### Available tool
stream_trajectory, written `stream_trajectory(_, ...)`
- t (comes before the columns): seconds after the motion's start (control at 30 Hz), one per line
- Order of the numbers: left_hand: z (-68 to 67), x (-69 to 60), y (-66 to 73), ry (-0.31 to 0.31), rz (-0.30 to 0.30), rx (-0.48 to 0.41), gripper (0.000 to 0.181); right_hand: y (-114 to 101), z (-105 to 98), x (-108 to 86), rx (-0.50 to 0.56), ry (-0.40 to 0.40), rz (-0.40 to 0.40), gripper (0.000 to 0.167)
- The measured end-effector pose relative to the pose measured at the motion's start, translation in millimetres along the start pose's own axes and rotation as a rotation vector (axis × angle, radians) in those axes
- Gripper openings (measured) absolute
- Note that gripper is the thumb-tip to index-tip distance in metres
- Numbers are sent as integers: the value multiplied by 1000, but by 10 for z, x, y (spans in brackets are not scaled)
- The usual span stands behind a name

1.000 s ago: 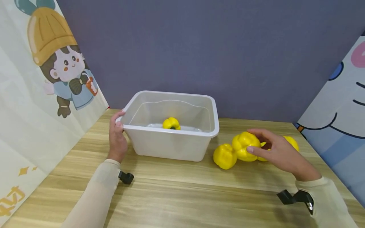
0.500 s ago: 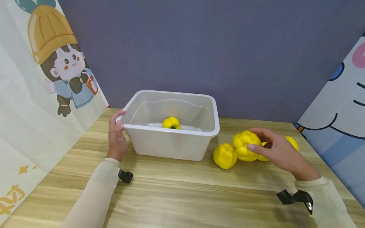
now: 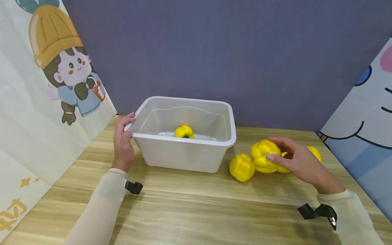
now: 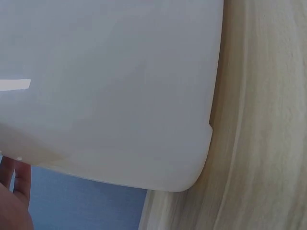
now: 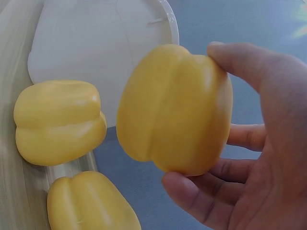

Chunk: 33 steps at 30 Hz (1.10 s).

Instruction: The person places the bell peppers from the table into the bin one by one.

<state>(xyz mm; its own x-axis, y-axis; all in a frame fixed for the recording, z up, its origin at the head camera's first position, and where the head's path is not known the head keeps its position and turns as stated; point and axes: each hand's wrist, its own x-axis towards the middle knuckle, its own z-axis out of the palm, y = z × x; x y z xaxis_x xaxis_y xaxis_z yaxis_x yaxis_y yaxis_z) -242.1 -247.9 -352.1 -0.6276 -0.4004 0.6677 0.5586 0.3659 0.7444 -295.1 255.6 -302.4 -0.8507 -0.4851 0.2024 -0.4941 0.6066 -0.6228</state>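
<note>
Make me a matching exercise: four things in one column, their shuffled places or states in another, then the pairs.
1. Left hand
2. Right hand
3. Pale rectangular plastic bin
4. Flat purple-grey backdrop

A. behind the bin
B. holding a glossy yellow bell pepper
C. gripping the bin
D. containing one lobed yellow bell pepper

Pairs: 1-C; 2-B; 3-D; 4-A

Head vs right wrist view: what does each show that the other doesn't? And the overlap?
Only head: the left hand gripping the rim of the white plastic bin, the bell pepper inside the bin, and the cartoon figure on the left-hand panel.

Only right wrist: the lower fingers of the right hand, which the head view hides.

Both: the right hand gripping the held yellow bell pepper, other yellow bell peppers outside the bin, part of the bin, and the wooden tabletop.
</note>
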Motion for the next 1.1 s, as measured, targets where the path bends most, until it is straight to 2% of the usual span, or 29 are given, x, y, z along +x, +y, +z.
stream_trajectory(0.23,-6,-12,-2,-2,11,19,41,15,10,16,-8,-10,21,60)
stream_trajectory(0.47,-1,-19,-7,1,-13,7,40,22,6,12,4,-6,33,61)
stream_trajectory(0.73,21,-21,-34,1,17,-44,41,52,-11,10,18,7,50,60)
stream_trajectory(1.1,50,-29,-60,5,3,-76,37,42,39,40,30,19,61,61)
